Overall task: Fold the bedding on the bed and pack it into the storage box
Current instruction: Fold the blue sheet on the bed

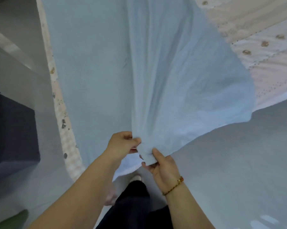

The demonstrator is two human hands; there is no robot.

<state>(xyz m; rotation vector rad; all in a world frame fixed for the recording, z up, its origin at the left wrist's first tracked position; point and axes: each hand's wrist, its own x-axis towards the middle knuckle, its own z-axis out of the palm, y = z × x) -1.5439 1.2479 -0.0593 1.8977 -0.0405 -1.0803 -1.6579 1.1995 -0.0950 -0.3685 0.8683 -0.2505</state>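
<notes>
Grips the bunched corner of a pale blue fabric bed sheet [172, 80] with both hands, close together and low in the head view. Curls the left hand [121, 144] round the gather from the left, fingers [136, 140] closed tight on the cloth, knuckles up. Pinches the same bunch from the right with the right hand [164, 169], thumb pressed on top of the fold and the other fingers tucked under it. Wears a red-and-gold beaded bracelet [175, 185] on the right wrist.

Holds the sheet lifted, fanned out in long creases from the grip up toward the bed, the left part lying flat on the mattress and the right edge hanging free in a curve above the grey floor [238, 162].

Stands close to the bed in dark trousers [134, 205], with a pale shoe or slipper tip [136, 178] just below the hands, too blurred to tell which.

At the upper right, beside the sheet's edge, a pink-and-white quilted cover with gold spots [263, 47]. Along the sheet's left side, a narrow pink patterned fabric strip [63, 126].

At the far left, well apart from the hands, a dark blue-grey storage box [13, 129], inside not visible.
</notes>
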